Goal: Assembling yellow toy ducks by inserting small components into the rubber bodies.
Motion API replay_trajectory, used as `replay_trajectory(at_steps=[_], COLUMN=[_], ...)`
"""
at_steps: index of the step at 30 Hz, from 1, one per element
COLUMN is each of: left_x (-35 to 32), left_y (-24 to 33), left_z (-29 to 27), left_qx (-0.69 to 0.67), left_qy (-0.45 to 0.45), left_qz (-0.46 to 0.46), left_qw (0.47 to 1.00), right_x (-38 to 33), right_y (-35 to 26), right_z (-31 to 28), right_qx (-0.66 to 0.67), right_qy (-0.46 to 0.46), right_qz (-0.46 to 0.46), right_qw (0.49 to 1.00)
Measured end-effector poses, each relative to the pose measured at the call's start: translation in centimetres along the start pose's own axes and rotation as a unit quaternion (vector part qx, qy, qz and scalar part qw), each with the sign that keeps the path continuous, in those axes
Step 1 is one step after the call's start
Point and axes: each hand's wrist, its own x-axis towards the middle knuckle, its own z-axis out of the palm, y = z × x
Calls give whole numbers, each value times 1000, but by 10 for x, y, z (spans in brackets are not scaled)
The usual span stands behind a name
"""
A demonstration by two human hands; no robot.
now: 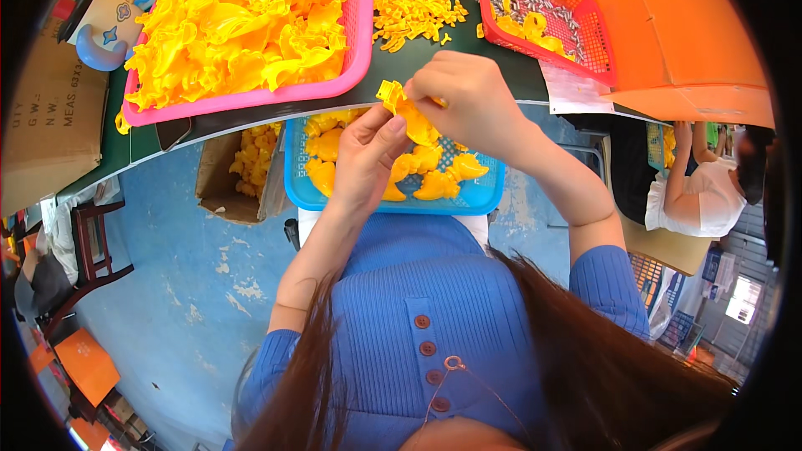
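Observation:
My left hand point(368, 154) pinches a yellow moulded plastic part point(393, 96) between thumb and fingers, above the blue basket on my lap. Curled against the same part is my right hand point(468, 100), its fingertips closed together. A bit of yellow shows between the right fingers, but what exactly they grip is hidden. Below both hands, the blue basket point(292, 167) holds several curved yellow plastic pieces point(434, 184).
A pink basket point(359, 50) heaped with yellow parts stands on the green table point(125, 142). Small yellow pieces point(413, 17) lie beside it. A red basket point(593, 42) holds screws. Cardboard boxes point(221, 171) flank the table, and another person point(693, 192) sits at right.

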Motion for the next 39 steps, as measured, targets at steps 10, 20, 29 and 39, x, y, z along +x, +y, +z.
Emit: replay_trajectory(at_steps=[10,20,29,39], left_x=[-3,-1,3,1], left_y=[-3,-2,-6,-4], left_z=[1,9,9,9], left_qx=[58,82,135,83], left_qy=[21,38,39,23], left_qz=[-15,9,25,36], left_qw=[998,996,990,996], right_x=[-11,-11,-3,-2], right_y=[-3,5,8,5], right_z=[3,3,-10,-7], right_qx=[-4,95,-7,14], right_qy=[21,21,-21,18], right_qz=[18,124,6,0], right_qw=[1000,988,1000,1000])
